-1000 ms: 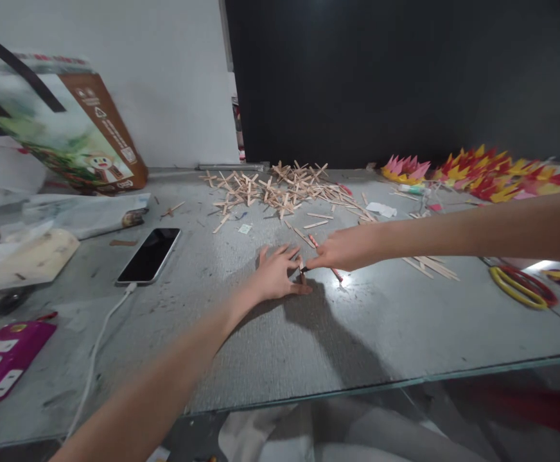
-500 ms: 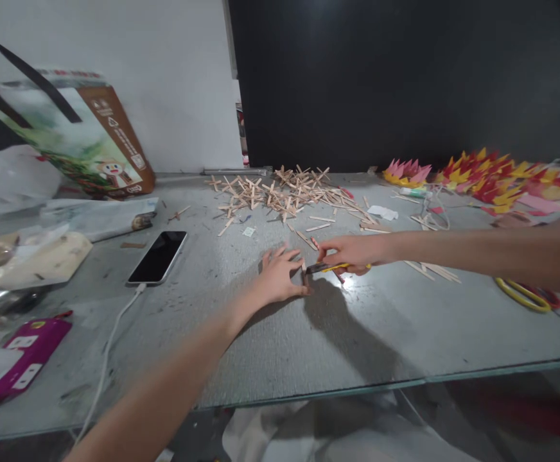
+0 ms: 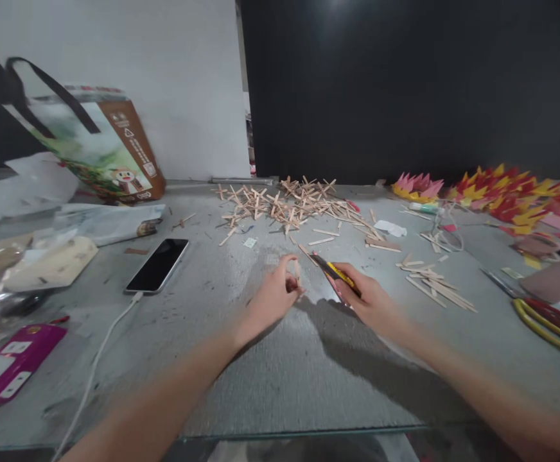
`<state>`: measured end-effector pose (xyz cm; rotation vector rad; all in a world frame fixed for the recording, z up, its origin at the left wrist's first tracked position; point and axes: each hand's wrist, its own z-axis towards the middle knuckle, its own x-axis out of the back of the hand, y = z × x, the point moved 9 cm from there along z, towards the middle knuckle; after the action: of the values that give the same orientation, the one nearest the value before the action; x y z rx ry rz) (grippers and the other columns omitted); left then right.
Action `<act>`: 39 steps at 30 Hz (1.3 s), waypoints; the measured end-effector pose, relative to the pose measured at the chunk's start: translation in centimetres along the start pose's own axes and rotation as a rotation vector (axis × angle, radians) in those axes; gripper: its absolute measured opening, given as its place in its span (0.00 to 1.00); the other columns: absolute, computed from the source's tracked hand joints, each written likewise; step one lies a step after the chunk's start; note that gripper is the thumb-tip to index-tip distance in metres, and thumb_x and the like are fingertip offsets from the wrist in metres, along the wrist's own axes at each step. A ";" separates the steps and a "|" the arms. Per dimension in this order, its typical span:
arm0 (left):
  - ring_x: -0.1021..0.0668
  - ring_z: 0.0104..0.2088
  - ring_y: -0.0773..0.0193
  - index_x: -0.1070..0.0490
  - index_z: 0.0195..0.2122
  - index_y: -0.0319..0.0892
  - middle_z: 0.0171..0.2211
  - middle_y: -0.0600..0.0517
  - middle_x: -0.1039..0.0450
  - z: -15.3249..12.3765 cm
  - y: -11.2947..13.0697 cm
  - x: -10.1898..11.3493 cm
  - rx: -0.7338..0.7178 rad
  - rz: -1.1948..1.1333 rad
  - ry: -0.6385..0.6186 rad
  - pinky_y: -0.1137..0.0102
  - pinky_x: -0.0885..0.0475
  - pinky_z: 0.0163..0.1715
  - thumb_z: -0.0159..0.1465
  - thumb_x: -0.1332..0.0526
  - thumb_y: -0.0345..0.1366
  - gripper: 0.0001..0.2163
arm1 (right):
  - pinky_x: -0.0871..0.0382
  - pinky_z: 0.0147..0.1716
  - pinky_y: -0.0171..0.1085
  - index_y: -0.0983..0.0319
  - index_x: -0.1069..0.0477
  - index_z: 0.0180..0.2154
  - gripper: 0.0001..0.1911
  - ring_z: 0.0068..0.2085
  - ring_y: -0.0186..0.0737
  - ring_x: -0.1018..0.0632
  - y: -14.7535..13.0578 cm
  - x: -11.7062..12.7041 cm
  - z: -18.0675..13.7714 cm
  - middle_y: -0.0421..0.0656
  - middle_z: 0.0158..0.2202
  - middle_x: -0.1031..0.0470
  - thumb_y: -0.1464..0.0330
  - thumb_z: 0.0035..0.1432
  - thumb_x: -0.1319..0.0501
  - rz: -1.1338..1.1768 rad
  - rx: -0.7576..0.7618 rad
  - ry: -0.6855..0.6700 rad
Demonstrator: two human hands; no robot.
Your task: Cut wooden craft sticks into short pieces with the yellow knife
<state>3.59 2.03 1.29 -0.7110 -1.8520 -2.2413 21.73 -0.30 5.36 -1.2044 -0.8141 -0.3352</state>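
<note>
Near the middle of the table, my left hand (image 3: 276,290) pinches a short wooden stick (image 3: 298,273) between thumb and fingertips, holding it roughly on end. Just to its right, my right hand (image 3: 364,295) is closed around a yellow-and-black utility knife (image 3: 340,274), its tip angled up and left. A thin reddish strip shows beneath the knife; whether the hand holds it too, I cannot make out. Behind both hands lies a heap of wooden sticks (image 3: 280,205), many joined into crosses. More loose flat sticks (image 3: 437,285) lie right of my right hand.
On the left are a phone (image 3: 158,266) on a white cable, a carry bag (image 3: 111,151), plastic packets (image 3: 49,263) and a purple box (image 3: 17,359). To the right are scissors (image 3: 547,324) and red, yellow and pink paper shapes (image 3: 506,192). The table's front edge runs below my arms.
My left hand has drawn its fingers in and lifted the stick it was steadying against the table. My right hand has backed off from the stick, with the knife now pointing up and left.
</note>
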 end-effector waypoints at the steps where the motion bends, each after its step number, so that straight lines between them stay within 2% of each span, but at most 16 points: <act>1: 0.20 0.31 0.61 0.41 0.63 0.46 0.29 0.57 0.23 0.0 0.0 0.1 0.015 -0.049 0.028 0.66 0.27 0.36 0.63 0.35 0.33 0.28 | 0.27 0.38 0.40 0.58 0.36 0.63 0.20 0.35 0.43 0.21 -0.1 -0.3 -0.5 0.45 0.42 0.20 0.60 0.74 0.49 0.001 0.003 0.031; 2: 0.20 0.30 0.62 0.42 0.62 0.46 0.29 0.57 0.23 -0.1 0.0 0.1 0.028 -0.116 0.046 0.67 0.27 0.35 0.63 0.35 0.34 0.27 | 0.26 0.40 0.40 0.57 0.38 0.65 0.22 0.37 0.44 0.19 -0.1 -0.8 -0.9 0.46 0.44 0.19 0.61 0.75 0.49 0.006 0.009 0.043; 4: 0.19 0.30 0.63 0.44 0.60 0.46 0.29 0.57 0.23 -0.5 0.2 -0.2 0.054 -0.287 0.065 0.68 0.26 0.35 0.63 0.33 0.36 0.28 | 0.24 0.46 0.42 0.54 0.38 0.67 0.23 0.46 0.46 0.17 -0.5 -1.6 -1.7 0.48 0.51 0.19 0.63 0.75 0.49 0.010 0.061 0.073; 5: 0.19 0.30 0.63 0.45 0.60 0.47 0.29 0.57 0.22 -0.7 0.5 -0.3 0.058 -0.362 0.075 0.68 0.25 0.35 0.62 0.32 0.37 0.28 | 0.25 0.50 0.44 0.53 0.36 0.67 0.23 0.51 0.47 0.18 -0.8 -1.8 -2.1 0.49 0.55 0.21 0.64 0.75 0.49 0.005 0.106 0.100; 7: 0.18 0.30 0.63 0.45 0.59 0.47 0.30 0.57 0.22 -1.1 1.3 -0.4 0.049 -0.440 0.106 0.69 0.24 0.36 0.62 0.30 0.38 0.30 | 0.24 0.52 0.44 0.52 0.37 0.68 0.24 0.56 0.47 0.20 -1.2 -2.1 -2.8 0.49 0.59 0.23 0.66 0.75 0.49 -0.003 0.169 0.137; 14: 0.17 0.29 0.63 0.43 0.59 0.48 0.30 0.56 0.20 -1.8 2.2 0.1 0.034 -0.405 0.185 0.69 0.23 0.35 0.62 0.30 0.36 0.29 | 0.23 0.41 0.40 0.49 0.41 0.71 0.26 0.40 0.43 0.17 -0.9 -2.3 -3.4 0.47 0.47 0.20 0.65 0.76 0.50 -0.018 0.152 0.092; 21: 0.15 0.34 0.61 0.40 0.61 0.47 0.32 0.55 0.19 -1.8 2.1 0.6 0.016 -0.305 0.231 0.68 0.21 0.38 0.61 0.29 0.34 0.30 | 0.24 0.42 0.38 0.48 0.43 0.72 0.27 0.41 0.41 0.18 -1.3 -2.0 -3.6 0.46 0.46 0.21 0.67 0.76 0.49 -0.005 0.171 0.128; 25: 0.16 0.32 0.61 0.35 0.58 0.45 0.31 0.54 0.20 -1.8 2.1 0.7 0.027 -0.323 0.245 0.68 0.20 0.36 0.60 0.30 0.33 0.25 | 0.24 0.42 0.37 0.50 0.41 0.71 0.26 0.40 0.41 0.18 -1.5 -1.9 -3.7 0.46 0.45 0.21 0.67 0.75 0.48 -0.023 0.179 0.136; 30: 0.16 0.32 0.61 0.34 0.57 0.44 0.31 0.54 0.20 -1.7 2.0 0.5 0.031 -0.329 0.229 0.68 0.21 0.36 0.61 0.31 0.32 0.23 | 0.24 0.41 0.36 0.53 0.41 0.71 0.26 0.39 0.40 0.18 -1.6 -2.1 -3.7 0.47 0.45 0.21 0.68 0.76 0.49 -0.057 0.201 0.150; 35: 0.16 0.32 0.62 0.29 0.49 0.44 0.30 0.55 0.20 -1.7 2.3 0.4 -0.001 -0.231 0.226 0.69 0.22 0.37 0.63 0.33 0.32 0.14 | 0.23 0.40 0.35 0.54 0.43 0.73 0.28 0.36 0.39 0.17 -1.7 -2.7 -3.7 0.47 0.42 0.21 0.68 0.76 0.50 -0.169 0.195 0.128; 39: 0.16 0.34 0.64 0.30 0.46 0.44 0.31 0.55 0.20 -1.8 2.5 0.3 -0.022 -0.154 0.232 0.70 0.23 0.41 0.64 0.35 0.30 0.11 | 0.22 0.38 0.35 0.56 0.43 0.73 0.29 0.34 0.39 0.17 -2.2 -2.8 -3.9 0.49 0.42 0.19 0.70 0.73 0.49 -0.261 0.188 0.147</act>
<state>3.84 -0.24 3.40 -0.3029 -1.8270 -2.3239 19.93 -5.20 4.44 -0.8890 -0.8559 -0.5418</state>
